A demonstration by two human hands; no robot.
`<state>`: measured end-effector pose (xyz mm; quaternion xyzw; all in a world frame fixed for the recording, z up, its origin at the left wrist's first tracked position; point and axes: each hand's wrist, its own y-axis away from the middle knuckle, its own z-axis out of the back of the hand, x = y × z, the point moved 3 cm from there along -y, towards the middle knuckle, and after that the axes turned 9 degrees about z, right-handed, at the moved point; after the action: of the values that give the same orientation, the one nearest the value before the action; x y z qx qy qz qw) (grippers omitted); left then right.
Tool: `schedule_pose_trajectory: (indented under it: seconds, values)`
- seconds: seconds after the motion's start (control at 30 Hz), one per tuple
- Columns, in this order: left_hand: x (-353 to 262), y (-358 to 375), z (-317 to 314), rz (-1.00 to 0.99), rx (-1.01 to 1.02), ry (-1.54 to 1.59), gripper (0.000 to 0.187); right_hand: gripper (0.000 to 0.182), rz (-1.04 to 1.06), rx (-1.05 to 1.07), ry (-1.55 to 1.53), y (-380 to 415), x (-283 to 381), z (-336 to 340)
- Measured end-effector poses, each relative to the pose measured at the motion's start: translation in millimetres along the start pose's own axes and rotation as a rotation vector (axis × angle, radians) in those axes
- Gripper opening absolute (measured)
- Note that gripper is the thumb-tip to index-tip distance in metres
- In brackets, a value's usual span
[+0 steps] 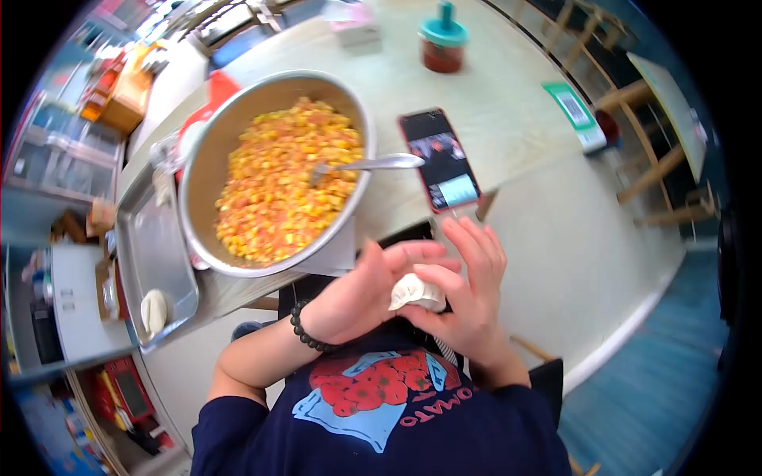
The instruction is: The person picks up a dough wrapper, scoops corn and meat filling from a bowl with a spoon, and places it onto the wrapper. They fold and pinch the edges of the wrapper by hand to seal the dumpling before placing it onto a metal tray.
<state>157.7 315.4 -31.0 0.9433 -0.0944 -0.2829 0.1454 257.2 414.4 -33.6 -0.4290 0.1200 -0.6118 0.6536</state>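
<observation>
A white pleated dumpling [417, 293] is between my two hands in front of my chest. My right hand [475, 297] pinches it from the right, thumb below and index finger along its top edge. My left hand [361, 287], with a dark bead bracelet at the wrist, lies beside its left end with fingers stretched and thumb raised. Forward and left stands a large metal bowl [363, 190] of corn and pinkish filling [286, 186]. A metal spoon [377, 164] rests in the filling, its handle over the rim.
A metal tray [151, 246] left of the bowl carries a white dough piece [153, 312] near its front end. A phone [439, 159] lies right of the bowl. Farther back are a teal-lidded jar [443, 44], a tissue box [351, 22] and a green QR-code card [571, 107]. Wooden stools [627, 103] stand right.
</observation>
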Motion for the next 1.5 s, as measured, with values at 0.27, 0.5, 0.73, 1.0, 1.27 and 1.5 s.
schedule_pose_trajectory:
  seconds: [0.27,0.5,0.73,1.0,1.27,1.5]
  values:
    - [-41,145,21,-0.379,-0.292,-0.143,0.056,0.076,0.039,-0.231,-0.276,3,-9,-5]
    - [-145,289,201,-0.411,-1.341,-0.647,0.029,0.059,0.032,-0.297,-0.242,-7,-13,-8]
    - [-176,272,292,-0.52,-1.311,-0.493,0.038,0.048,-0.013,-0.23,-0.11,-7,2,-12]
    - [-163,284,309,-0.503,-1.475,-0.579,0.033,0.037,-0.05,-0.141,-0.046,-15,-5,-19]
    - [-229,211,208,-0.693,-1.545,-1.545,0.027,0.028,-0.007,-0.148,-0.119,-30,-2,-24]
    - [-271,141,197,-0.005,-1.495,-1.887,0.028,0.017,-0.007,-0.168,-0.037,-20,-1,4]
